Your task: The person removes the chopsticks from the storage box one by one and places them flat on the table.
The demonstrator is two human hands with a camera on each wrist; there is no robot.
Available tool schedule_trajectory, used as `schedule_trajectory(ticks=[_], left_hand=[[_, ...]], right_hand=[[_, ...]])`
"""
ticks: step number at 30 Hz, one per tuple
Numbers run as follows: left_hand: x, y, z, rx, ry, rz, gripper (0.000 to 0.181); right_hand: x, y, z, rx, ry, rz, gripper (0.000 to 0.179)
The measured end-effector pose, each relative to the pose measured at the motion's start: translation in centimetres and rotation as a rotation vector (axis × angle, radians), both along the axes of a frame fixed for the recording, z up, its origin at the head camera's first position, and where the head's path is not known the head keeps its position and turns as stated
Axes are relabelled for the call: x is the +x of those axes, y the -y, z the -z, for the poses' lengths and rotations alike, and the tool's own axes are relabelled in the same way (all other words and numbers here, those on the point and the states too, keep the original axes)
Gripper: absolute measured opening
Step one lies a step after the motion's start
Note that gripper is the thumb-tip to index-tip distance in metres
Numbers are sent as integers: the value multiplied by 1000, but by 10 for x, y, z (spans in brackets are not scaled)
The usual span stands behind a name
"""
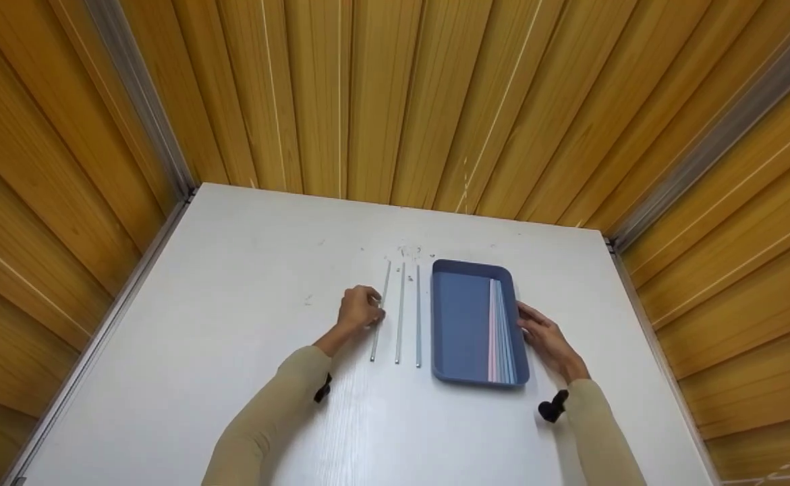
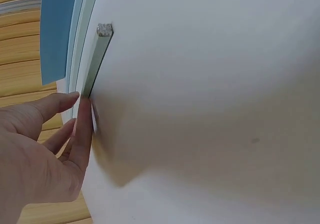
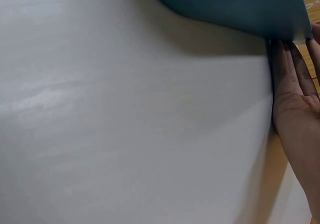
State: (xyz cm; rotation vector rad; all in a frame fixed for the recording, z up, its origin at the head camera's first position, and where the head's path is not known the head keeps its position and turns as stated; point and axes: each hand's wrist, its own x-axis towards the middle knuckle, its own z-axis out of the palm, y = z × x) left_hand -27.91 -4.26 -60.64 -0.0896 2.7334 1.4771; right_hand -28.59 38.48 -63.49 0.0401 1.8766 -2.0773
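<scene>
Three slim pale rods lie side by side on the white table, left of a blue rectangular tray [image 1: 461, 324]. My left hand [image 1: 359, 307] pinches the leftmost rod [image 1: 374, 344] around its middle between thumb and fingers. In the left wrist view this rod [image 2: 98, 58] is square in section with a speckled end. Beside it are the middle rod [image 1: 401, 317] and the right-hand rod [image 1: 418, 317]. My right hand [image 1: 548, 341] touches the tray's right side with its fingers extended. The tray's wall [image 3: 235, 13] hides part of those fingers in the right wrist view.
Inside the tray, several pink and light blue rods [image 1: 500, 331] lie along its right side. Small dark marks [image 1: 409, 251] dot the white table [image 1: 266, 270] beyond the rods. Wood-patterned walls [image 1: 381, 101] enclose the table at the back and sides.
</scene>
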Motion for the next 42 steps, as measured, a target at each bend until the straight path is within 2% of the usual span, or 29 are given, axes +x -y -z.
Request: schedule_trajectory(ticks=[3, 10, 21, 32, 42], left_hand=[[-1, 0, -8, 4, -2, 6, 25], [-6, -8, -27, 2, -69, 72, 26], [-15, -46, -47, 41, -175, 214, 23], [-22, -78, -55, 32, -226, 309, 24], [-24, -99, -61, -20, -217, 343, 26]], right_hand=[[-1, -1, 0, -2, 5, -3, 65], [0, -1, 0, -4, 4, 4, 64], [2, -1, -1, 10, 0, -3, 63], [5, 3, -2, 18, -5, 13, 62], [6, 1, -2, 29, 5, 22, 63]])
